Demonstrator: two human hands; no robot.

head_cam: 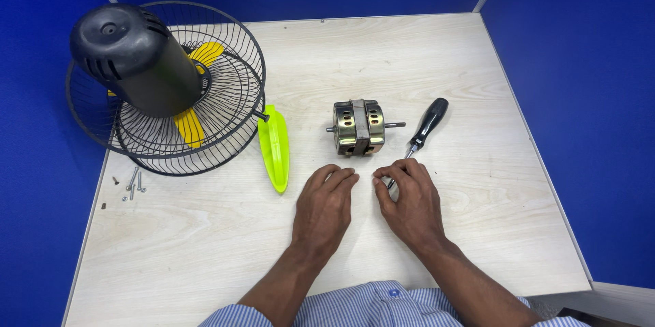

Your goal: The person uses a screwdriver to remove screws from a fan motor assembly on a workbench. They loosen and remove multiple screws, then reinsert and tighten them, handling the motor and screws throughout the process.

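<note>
the screwdriver (pixel 423 132) lies slanted at centre right, handle to upper right, tip under the right hand (pixel 407 197), whose grasp i cannot tell. the left hand (pixel 325 203) rests loose, empty, below the motor (pixel 359 127).

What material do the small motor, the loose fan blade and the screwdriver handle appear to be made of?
The motor looks like metal: a brassy, shiny casing with slotted holes and a duller grey band around its middle. The fan blade seems to be plastic, judging by its bright yellow-green, smooth, slightly glossy surface. The screwdriver handle is black and glossy, probably hard plastic, though rubber cannot be excluded.
</note>
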